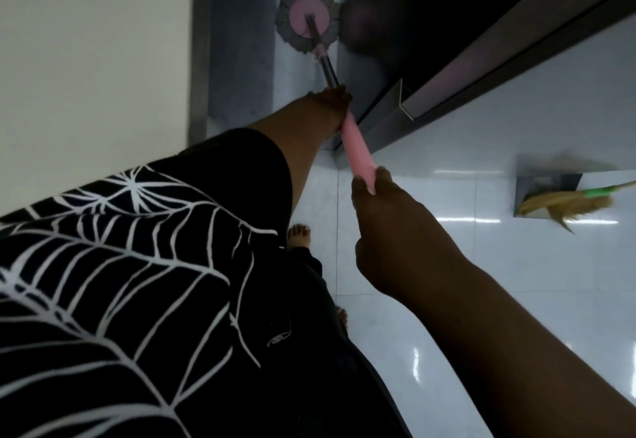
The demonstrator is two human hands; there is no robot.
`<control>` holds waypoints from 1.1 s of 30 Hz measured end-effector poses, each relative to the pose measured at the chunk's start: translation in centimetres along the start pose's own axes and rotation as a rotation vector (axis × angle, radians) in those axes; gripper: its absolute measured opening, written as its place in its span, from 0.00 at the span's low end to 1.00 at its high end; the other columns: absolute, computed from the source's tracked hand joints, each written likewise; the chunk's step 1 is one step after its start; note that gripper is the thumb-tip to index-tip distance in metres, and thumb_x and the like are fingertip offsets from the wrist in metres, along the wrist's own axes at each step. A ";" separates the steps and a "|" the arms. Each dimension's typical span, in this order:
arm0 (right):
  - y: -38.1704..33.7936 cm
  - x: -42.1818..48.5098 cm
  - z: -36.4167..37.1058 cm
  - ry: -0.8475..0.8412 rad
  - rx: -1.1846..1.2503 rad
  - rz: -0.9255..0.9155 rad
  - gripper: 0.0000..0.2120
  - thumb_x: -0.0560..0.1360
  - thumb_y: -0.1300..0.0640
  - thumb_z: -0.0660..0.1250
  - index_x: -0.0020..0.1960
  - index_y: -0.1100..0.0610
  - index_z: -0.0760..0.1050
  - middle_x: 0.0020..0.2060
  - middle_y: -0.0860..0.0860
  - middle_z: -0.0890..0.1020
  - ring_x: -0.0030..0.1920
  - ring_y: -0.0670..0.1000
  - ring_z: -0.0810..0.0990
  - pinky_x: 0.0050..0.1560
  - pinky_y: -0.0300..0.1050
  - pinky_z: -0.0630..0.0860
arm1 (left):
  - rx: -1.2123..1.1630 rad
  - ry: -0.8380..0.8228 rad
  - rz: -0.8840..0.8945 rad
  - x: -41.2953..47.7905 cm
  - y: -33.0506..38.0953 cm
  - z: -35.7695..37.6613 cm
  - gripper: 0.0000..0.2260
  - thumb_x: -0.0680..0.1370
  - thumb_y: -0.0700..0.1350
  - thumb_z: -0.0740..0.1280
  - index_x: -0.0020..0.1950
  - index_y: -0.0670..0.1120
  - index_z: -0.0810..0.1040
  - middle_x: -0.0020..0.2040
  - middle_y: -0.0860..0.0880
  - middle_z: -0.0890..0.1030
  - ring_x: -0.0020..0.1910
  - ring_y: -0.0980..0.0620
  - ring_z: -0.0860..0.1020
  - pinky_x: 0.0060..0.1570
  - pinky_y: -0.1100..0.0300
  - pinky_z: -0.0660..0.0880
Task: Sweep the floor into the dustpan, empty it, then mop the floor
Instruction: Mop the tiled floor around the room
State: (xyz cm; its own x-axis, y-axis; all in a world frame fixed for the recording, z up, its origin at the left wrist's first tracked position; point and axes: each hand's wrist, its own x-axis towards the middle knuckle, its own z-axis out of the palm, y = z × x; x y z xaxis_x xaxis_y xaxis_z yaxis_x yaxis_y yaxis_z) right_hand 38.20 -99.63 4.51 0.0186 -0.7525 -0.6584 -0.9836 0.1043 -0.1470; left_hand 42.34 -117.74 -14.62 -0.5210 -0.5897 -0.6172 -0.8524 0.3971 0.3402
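Tiled floor [430, 317] bears the mop [358, 153], left hand [328, 103] gripping below right hand [389, 217].

Black short-sleeved shirt [103, 265] with white web print, black trousers [309, 334], bare feet [298, 233].

white wall [96, 41] left | metal rail [499, 48] upper right | web-print black garment [120, 265] foreground

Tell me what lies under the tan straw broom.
A grey metal dustpan on the glossy white floor; the tan straw broom covers its front, hiding any contents there.
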 end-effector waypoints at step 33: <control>0.2 -30.5 10.7 -0.023 0.027 -0.053 0.25 0.76 0.53 0.63 0.71 0.52 0.62 0.60 0.52 0.72 0.48 0.49 0.78 0.48 0.38 0.72 | 0.149 -0.101 0.122 -26.1 10.9 16.2 0.17 0.78 0.46 0.64 0.65 0.45 0.66 0.70 0.43 0.69 0.56 0.42 0.77 0.46 0.54 0.70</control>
State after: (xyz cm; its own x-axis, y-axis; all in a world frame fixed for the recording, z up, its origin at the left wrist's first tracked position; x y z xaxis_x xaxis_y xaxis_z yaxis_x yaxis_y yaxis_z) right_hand 39.37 -69.70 16.67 0.0748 -0.7424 -0.6658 -0.9760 0.0824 -0.2015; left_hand 47.33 -86.67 -6.30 -0.6065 -0.4607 -0.6480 -0.7634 0.5651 0.3128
